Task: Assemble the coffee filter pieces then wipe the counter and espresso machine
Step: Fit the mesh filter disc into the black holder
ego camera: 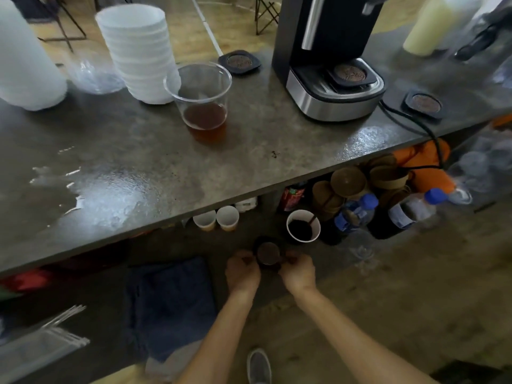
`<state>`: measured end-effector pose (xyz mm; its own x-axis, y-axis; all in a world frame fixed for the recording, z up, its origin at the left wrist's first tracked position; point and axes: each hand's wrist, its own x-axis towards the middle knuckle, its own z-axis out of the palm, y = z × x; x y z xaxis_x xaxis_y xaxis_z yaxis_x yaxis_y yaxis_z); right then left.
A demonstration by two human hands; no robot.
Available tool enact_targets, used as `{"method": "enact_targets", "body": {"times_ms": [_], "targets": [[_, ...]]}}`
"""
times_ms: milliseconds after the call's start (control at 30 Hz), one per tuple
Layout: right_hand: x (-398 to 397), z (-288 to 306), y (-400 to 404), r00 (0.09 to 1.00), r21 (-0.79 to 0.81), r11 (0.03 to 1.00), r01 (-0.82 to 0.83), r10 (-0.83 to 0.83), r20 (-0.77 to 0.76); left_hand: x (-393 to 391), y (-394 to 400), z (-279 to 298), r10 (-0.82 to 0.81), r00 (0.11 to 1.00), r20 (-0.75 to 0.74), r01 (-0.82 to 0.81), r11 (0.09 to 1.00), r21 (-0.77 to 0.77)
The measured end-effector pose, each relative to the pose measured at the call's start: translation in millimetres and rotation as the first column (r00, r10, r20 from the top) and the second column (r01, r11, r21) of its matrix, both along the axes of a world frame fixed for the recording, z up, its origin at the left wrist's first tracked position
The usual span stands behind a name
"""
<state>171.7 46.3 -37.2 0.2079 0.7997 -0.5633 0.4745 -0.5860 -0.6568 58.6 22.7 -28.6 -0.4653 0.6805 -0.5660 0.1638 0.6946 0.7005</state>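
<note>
Below the counter's front edge, my left hand (242,271) and my right hand (297,271) both grip a dark round coffee filter piece (268,253) between them, over the floor. Two more dark square filter pieces lie on the grey counter (155,167): one (239,61) left of the espresso machine (328,56), one (424,103) to its right. Another filter piece (349,74) sits on the machine's tray. A dark blue cloth (170,306) lies on the lower shelf, left of my hands.
A clear cup of brown liquid (203,103) stands mid-counter beside stacked white bowls (141,51). A wet patch (105,187) covers the counter's left front. On the floor below are a white cup of dark grounds (302,225), two paper cups (216,218) and water bottles (357,212).
</note>
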Motion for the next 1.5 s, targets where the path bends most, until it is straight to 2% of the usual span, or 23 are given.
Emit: {"method": "enact_targets", "body": {"times_ms": [100, 167, 333, 567, 833, 1000, 1167, 1367, 1500], "targets": [[19, 51, -12, 0.992, 0.079, 0.996, 0.028, -0.018, -0.126, -4, -13, 34, 0.005, 0.999, 0.048, -0.012, 0.991, 0.131], [27, 91, -19, 0.985, 0.161, 0.987, -0.008, 0.036, -0.171, -6, -25, 68, 0.017, 0.994, 0.105, -0.04, 0.976, 0.213], [21, 186, -25, 0.942, 0.299, 0.954, -0.024, 0.122, -0.314, -21, -36, 160, -0.002, 0.997, 0.08, -0.034, 0.896, 0.443], [-14, 278, -30, 0.839, 0.411, 0.912, -0.017, 0.236, -0.489, -59, -49, 254, 0.009, 0.996, 0.083, -0.057, 0.806, 0.589], [-92, 308, -41, 0.732, 0.457, 0.88, -0.133, 0.398, -0.553, -139, -87, 298, 0.07, 0.991, 0.115, -0.13, 0.716, 0.685], [-173, 332, -60, 0.684, 0.504, 0.84, -0.202, 0.489, -0.542, -220, -115, 314, 0.09, 0.991, 0.103, -0.136, 0.698, 0.703], [-262, 344, -85, 0.607, 0.496, 0.845, -0.201, 0.505, -0.614, -308, -145, 338, 0.091, 0.992, 0.091, -0.128, 0.665, 0.735], [-352, 345, -103, 0.583, 0.507, 0.834, -0.218, 0.528, -0.618, -390, -164, 352, 0.057, 0.997, 0.05, -0.075, 0.624, 0.778], [-391, 341, -99, 0.583, 0.505, 0.825, -0.255, 0.548, -0.6, -426, -165, 347, 0.091, 0.994, 0.064, -0.108, 0.642, 0.759]]}}
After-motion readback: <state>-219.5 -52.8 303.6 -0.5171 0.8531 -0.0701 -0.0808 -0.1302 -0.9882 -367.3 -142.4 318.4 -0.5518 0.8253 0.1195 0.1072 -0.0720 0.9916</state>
